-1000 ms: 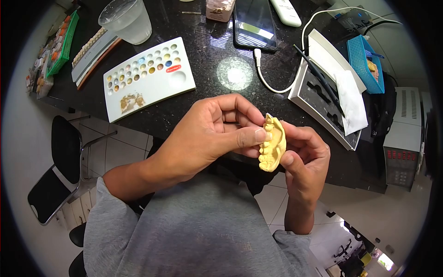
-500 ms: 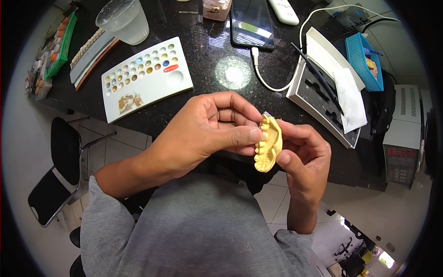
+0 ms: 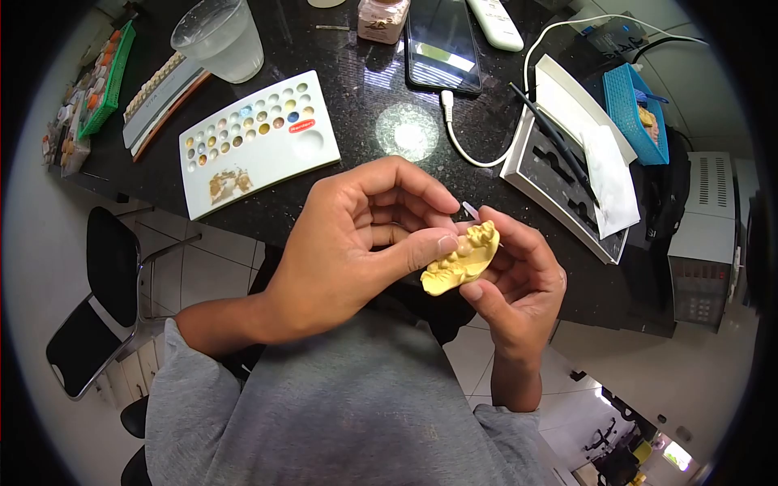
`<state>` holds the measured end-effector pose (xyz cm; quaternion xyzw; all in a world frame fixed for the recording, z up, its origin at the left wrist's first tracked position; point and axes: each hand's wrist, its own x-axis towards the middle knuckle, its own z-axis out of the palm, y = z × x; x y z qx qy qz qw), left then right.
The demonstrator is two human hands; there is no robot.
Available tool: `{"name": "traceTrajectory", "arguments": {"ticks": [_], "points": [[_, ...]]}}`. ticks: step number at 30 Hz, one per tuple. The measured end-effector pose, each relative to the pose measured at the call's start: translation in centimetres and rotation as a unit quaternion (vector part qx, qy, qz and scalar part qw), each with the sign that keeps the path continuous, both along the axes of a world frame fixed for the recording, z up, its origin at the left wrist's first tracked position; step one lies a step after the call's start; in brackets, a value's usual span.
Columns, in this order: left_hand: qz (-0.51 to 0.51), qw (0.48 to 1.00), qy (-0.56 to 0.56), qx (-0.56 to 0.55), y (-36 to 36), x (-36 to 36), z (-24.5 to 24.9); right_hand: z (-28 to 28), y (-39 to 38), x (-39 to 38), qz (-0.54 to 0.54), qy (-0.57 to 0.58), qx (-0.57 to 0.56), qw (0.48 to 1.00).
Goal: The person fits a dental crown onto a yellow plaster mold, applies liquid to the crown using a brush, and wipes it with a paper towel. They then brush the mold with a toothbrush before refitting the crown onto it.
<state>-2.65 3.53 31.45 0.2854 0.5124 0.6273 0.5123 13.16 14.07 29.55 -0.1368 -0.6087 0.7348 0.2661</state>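
Note:
Over the front edge of the counter, both hands hold a yellow dental cast [image 3: 470,263]. My right hand [image 3: 523,283] grips its right side between thumb and fingers. From the left, the thumb of my left hand [image 3: 348,243] presses on the teeth, around a paler, whitish tooth; its other fingers curl beyond the cast, partly hidden. A small translucent sliver [image 3: 470,210] shows just above the cast, by my right index finger; what it belongs to I cannot make out.
A white palette [image 3: 267,166] with paint wells lies at left, below a cup of water [image 3: 231,49]. Behind are a phone [image 3: 442,53] on a cable and a jar [image 3: 381,23]. At right, a pen-like tool [image 3: 559,142] lies across an open box [image 3: 535,166], near a blue basket [image 3: 620,105].
The cast has tilted from nearly upright to a slant, its lower end swinging left. Both hands have turned with it, and the translucent sliver shows more.

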Motion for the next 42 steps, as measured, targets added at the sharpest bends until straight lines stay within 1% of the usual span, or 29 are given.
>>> {"name": "traceTrajectory", "arguments": {"ticks": [2, 3, 5, 6, 7, 10, 11, 13, 14, 16, 17, 19, 20, 21, 22, 24, 27, 29, 31, 32, 34, 36, 37, 40, 41, 42], "points": [[0.035, 0.999, 0.004, 0.024, -0.2, 0.3, 0.1, -0.3, -0.3, 0.0, -0.019, 0.006, -0.011, 1.0], [0.034, 0.999, 0.004, 0.026, -0.2, 0.5, -0.1, -0.5, -0.4, -0.1, -0.037, 0.013, -0.022, 0.999], [0.045, 0.988, 0.116, 0.093, -0.4, 0.8, -0.8, -0.8, -0.3, -0.2, -0.048, 0.026, -0.004, 0.998], [0.05, 0.983, 0.144, 0.103, -0.5, 0.9, -0.9, -0.9, -0.3, -0.2, -0.059, 0.041, 0.012, 0.997], [0.05, 0.983, 0.144, 0.104, -0.6, 1.0, -0.9, -1.0, -0.4, -0.2, -0.059, 0.04, 0.013, 0.997], [0.069, 0.974, 0.191, 0.102, -0.7, 1.4, -1.0, -0.9, -0.6, 0.1, -0.063, 0.036, 0.012, 0.997], [0.068, 0.974, 0.191, 0.101, -0.7, 1.5, -1.1, -0.7, -0.8, 0.2, -0.065, 0.014, 0.016, 0.998], [0.097, 0.958, 0.244, 0.112, -0.6, 1.7, -1.3, -0.3, -0.9, 0.1, -0.067, -0.008, 0.019, 0.998], [0.095, 0.959, 0.243, 0.112, -0.6, 1.8, -1.3, -0.3, -0.9, 0.0, -0.07, -0.013, 0.019, 0.997], [0.129, 0.936, 0.293, 0.147, -0.3, 1.9, -1.3, -0.3, -0.9, 0.0, -0.075, -0.018, 0.018, 0.997], [0.129, 0.936, 0.293, 0.148, -0.3, 1.9, -1.4, -0.3, -0.7, -0.1, -0.071, 0.002, -0.002, 0.997], [0.143, 0.894, 0.382, 0.186, -0.1, 1.7, -1.8, -0.4, -0.7, -0.2, -0.067, 0.022, -0.022, 0.997], [0.143, 0.894, 0.382, 0.186, 0.0, 1.7, -2.0, -0.4, -0.7, -0.2, -0.068, 0.04, -0.025, 0.997], [0.152, 0.879, 0.404, 0.201, 0.1, 1.7, -2.2, -0.4, -0.8, -0.2, -0.07, 0.057, -0.027, 0.995], [0.16, 0.864, 0.425, 0.216, 0.2, 1.7, -2.3, -0.3, -0.7, -0.2, -0.071, 0.058, -0.028, 0.995], [0.161, 0.859, 0.433, 0.22, 0.2, 1.7, -2.4, -0.2, -0.6, 0.0, -0.059, 0.054, -0.115, 0.99], [0.156, 0.85, 0.447, 0.233, 0.4, 1.6, -2.4, -0.7, -0.3, 0.0, -0.05, 0.03, -0.119, 0.991], [0.151, 0.844, 0.455, 0.241, 0.4, 1.3, -2.3, -0.8, -0.3, 0.0, -0.046, 0.041, -0.133, 0.989], [0.13, 0.811, 0.507, 0.262, 0.5, 1.1, -2.0, -0.7, -0.3, -0.1, -0.041, 0.053, -0.148, 0.987], [0.127, 0.81, 0.508, 0.262, 0.5, 1.1, -2.0, -0.2, -0.4, 0.0, -0.037, 0.046, -0.169, 0.984], [0.13, 0.785, 0.534, 0.285, 0.5, 1.0, -2.0, -0.3, -0.5, 0.0, -0.035, 0.041, -0.191, 0.98], [0.118, 0.774, 0.552, 0.287, 0.3, 0.8, -2.2, -1.0, -0.4, 0.2, -0.046, 0.074, -0.128, 0.988], [0.11, 0.763, 0.568, 0.288, 0.2, 0.7, -2.3, -1.0, -0.5, 0.2, -0.047, 0.076, -0.129, 0.988], [0.111, 0.754, 0.587, 0.271, 0.0, 0.7, -2.2, -0.8, -0.9, -0.1, -0.085, 0.115, -0.036, 0.989], [0.108, 0.753, 0.59, 0.27, 0.0, 0.8, -2.3, -0.9, -0.9, -0.1, -0.085, 0.117, -0.039, 0.989], [0.113, 0.764, 0.573, 0.274, 0.0, 0.9, -2.5, -1.0, -0.6, -0.2, -0.104, 0.12, 0.074, 0.984]]}}
